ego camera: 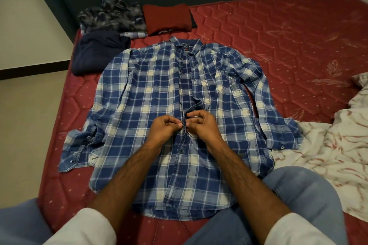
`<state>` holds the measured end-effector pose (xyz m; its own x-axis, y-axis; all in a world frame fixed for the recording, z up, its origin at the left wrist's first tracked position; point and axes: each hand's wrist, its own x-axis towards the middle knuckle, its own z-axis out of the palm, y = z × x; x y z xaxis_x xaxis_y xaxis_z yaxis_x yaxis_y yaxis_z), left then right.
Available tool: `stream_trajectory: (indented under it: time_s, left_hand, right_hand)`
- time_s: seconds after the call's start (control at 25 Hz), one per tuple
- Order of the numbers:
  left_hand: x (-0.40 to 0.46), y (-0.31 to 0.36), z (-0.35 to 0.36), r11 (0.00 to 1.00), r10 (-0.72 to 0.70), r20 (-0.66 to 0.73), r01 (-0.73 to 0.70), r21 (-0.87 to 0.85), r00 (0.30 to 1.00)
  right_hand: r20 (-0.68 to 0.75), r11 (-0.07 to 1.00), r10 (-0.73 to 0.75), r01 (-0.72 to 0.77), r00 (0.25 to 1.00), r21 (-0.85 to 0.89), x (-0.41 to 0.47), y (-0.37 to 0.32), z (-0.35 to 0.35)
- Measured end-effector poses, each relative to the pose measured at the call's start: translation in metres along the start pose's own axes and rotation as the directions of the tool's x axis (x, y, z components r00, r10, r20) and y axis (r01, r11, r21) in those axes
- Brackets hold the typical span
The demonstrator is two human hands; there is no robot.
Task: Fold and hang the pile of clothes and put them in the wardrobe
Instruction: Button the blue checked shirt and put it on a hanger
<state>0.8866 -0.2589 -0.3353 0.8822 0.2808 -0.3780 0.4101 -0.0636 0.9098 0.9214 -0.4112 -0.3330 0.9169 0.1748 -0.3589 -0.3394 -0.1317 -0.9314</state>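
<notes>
A blue and white plaid shirt (151,93) lies flat, front up, on the red mattress (278,42), collar away from me and sleeves spread to both sides. My left hand (163,127) and my right hand (201,123) meet at the middle of the button placket. Each hand pinches one edge of the placket between thumb and fingers. The placket above my hands gapes open; below them it lies closed, with a button showing.
Folded clothes sit at the far left of the bed: a dark camouflage piece (111,16), a maroon one (167,19) and a navy one (97,51). A white patterned sheet (328,145) is bunched at right. My knees in jeans (298,195) rest on the near edge.
</notes>
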Motion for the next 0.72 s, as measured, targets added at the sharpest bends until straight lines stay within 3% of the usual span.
stream_trajectory:
  time_s: [0.24,0.44,0.72]
  left_hand:
    - [0.0005,-0.0029,0.0011,0.998,0.021,-0.017,-0.021,0.055,1.000]
    - [-0.0024,-0.0033,0.0028,0.995,0.029,-0.014,-0.028,0.095,0.999]
    - [-0.0012,-0.0044,0.0026,0.996,0.026,-0.014,-0.024,0.084,1.000]
  right_hand:
    - [0.017,0.999,0.006,-0.006,1.000,0.039,-0.0007,-0.0003,0.0004]
    - [0.008,0.985,-0.030,0.031,1.000,-0.168,-0.0022,0.0010,0.0045]
    - [-0.056,0.975,-0.027,0.014,0.998,-0.220,-0.0047,0.0015,0.0029]
